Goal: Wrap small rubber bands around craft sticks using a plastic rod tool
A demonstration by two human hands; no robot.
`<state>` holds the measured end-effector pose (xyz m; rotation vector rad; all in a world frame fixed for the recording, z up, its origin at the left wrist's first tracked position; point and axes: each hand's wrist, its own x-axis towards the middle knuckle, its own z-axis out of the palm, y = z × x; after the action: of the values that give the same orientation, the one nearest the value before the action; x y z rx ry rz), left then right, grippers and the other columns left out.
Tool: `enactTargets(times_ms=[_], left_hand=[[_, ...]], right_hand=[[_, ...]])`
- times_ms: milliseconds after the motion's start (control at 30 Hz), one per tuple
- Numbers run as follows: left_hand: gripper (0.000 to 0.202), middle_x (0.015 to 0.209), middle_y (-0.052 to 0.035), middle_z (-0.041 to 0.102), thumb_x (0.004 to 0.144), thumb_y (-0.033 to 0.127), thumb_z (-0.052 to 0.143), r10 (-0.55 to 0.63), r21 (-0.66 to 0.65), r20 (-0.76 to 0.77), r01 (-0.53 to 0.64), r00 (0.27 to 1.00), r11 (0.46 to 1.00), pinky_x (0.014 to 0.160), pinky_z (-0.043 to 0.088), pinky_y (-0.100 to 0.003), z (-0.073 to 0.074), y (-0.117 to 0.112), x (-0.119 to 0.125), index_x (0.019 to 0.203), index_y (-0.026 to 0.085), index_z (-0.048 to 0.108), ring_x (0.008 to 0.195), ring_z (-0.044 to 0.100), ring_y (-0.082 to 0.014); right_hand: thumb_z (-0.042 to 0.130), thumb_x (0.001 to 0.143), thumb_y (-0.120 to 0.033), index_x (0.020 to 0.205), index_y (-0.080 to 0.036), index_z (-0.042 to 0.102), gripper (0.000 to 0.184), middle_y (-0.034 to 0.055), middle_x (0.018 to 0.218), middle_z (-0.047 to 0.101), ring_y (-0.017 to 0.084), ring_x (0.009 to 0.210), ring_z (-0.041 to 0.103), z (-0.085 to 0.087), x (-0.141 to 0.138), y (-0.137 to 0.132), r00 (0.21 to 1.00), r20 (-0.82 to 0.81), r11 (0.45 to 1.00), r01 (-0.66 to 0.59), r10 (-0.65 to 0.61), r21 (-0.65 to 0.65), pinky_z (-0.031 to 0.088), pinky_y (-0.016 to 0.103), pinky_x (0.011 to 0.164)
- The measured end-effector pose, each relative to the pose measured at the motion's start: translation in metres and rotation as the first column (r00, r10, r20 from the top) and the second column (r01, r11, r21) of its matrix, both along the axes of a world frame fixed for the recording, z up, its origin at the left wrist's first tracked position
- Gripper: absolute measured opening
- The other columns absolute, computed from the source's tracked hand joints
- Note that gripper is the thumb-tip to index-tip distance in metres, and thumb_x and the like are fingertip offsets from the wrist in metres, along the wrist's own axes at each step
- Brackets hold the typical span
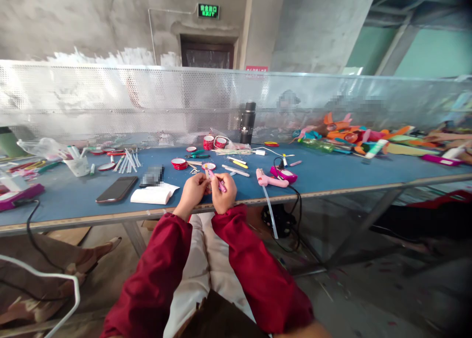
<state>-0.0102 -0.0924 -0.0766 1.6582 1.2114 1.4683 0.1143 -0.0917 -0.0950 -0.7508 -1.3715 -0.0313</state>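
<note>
Both my hands meet at the table's front edge, fingers closed. My right hand (224,191) grips a slim pink pen-like stick (221,185) that slants up toward my left hand. My left hand (194,189) pinches near the stick's upper end; what lies between those fingertips is too small to make out. Just behind the fingers is a white round lid with a red rim (211,166). A stack of similar red-rimmed lids (179,164) sits to the left, with short pale sticks (194,168) beside it.
A pink glue gun (271,179) lies right, its glue stick hanging over the edge. Left are a phone (117,189), white paper (153,194) and a cup of pens (77,164). A black bottle (248,123) stands by the perforated metal screen (162,104). Colourful pieces (350,134) pile far right.
</note>
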Motion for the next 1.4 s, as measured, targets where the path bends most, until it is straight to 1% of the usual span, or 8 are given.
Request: enactTargets(times_ms=[133,267,467,733,967,1200,1400], left_hand=[[0.022,0.061,0.0010,0.063,0.082,0.041,0.068,-0.009,0.003,0.011,0.009,1.000,1.000,0.058,0.049,-0.026,-0.0019,0.0015,-0.0004,0.075,0.022,0.060,0.058,0.063,-0.0173],[0.021,0.059,0.0008,0.064,0.083,0.039,0.067,-0.004,0.020,-0.019,0.005,1.000,1.000,0.056,0.048,-0.026,-0.0023,0.0022,-0.0007,0.074,0.022,0.061,0.055,0.062,-0.0172],[0.021,0.061,0.0011,0.063,0.082,0.041,0.068,-0.002,0.009,0.002,0.002,1.000,1.000,0.056,0.047,-0.026,-0.0001,-0.0002,0.0008,0.075,0.022,0.061,0.055,0.061,-0.0166],[0.022,0.060,0.0011,0.063,0.083,0.040,0.067,0.001,0.012,-0.015,-0.001,1.000,1.000,0.055,0.047,-0.026,-0.0008,0.0009,0.0002,0.074,0.022,0.059,0.055,0.062,-0.0169],[0.021,0.059,0.0014,0.062,0.083,0.039,0.067,0.007,0.015,-0.021,-0.007,1.000,1.000,0.057,0.048,-0.026,-0.0011,0.0008,-0.0002,0.074,0.022,0.060,0.057,0.062,-0.0172],[0.023,0.062,0.0013,0.063,0.082,0.041,0.069,0.001,0.007,0.016,-0.001,1.000,1.000,0.055,0.048,-0.025,-0.0012,0.0006,0.0005,0.075,0.021,0.060,0.055,0.062,-0.0163],[0.024,0.059,0.0018,0.062,0.082,0.040,0.068,-0.002,0.024,-0.007,0.002,1.000,1.000,0.054,0.047,-0.025,0.0010,-0.0011,0.0009,0.072,0.021,0.057,0.054,0.061,-0.0161]], right_hand=[[0.057,0.102,-0.036,0.093,-0.023,0.068,0.019,0.0059,0.086,0.073,0.021,0.084,0.067,0.0007,-0.0005,-0.0012,1.000,0.022,1.000,-0.010,0.010,0.001,0.053,0.035,0.081],[0.057,0.102,-0.036,0.092,-0.023,0.067,0.019,0.0063,0.086,0.072,0.021,0.082,0.066,0.0006,-0.0006,-0.0003,1.000,0.008,1.000,0.004,-0.004,0.002,0.053,0.035,0.080],[0.057,0.102,-0.036,0.094,-0.023,0.068,0.019,0.0067,0.087,0.073,0.021,0.083,0.067,0.0000,-0.0005,-0.0001,1.000,0.007,1.000,0.001,-0.001,0.004,0.054,0.035,0.081],[0.056,0.103,-0.037,0.094,-0.023,0.067,0.020,0.0075,0.087,0.073,0.021,0.083,0.067,-0.0002,-0.0006,0.0003,1.000,0.003,1.000,0.009,-0.009,0.000,0.054,0.036,0.080],[0.057,0.102,-0.036,0.093,-0.023,0.067,0.019,0.0060,0.086,0.073,0.021,0.083,0.067,-0.0001,-0.0009,-0.0007,1.000,0.019,1.000,0.007,-0.007,-0.004,0.053,0.035,0.081],[0.057,0.102,-0.035,0.094,-0.023,0.068,0.019,0.0065,0.086,0.072,0.021,0.083,0.067,0.0002,-0.0003,-0.0012,1.000,0.010,1.000,0.005,-0.005,0.005,0.053,0.035,0.080],[0.057,0.102,-0.034,0.093,-0.022,0.067,0.019,0.0065,0.086,0.072,0.021,0.083,0.066,0.0009,-0.0005,-0.0014,1.000,0.007,1.000,0.009,-0.009,0.010,0.053,0.034,0.080]])
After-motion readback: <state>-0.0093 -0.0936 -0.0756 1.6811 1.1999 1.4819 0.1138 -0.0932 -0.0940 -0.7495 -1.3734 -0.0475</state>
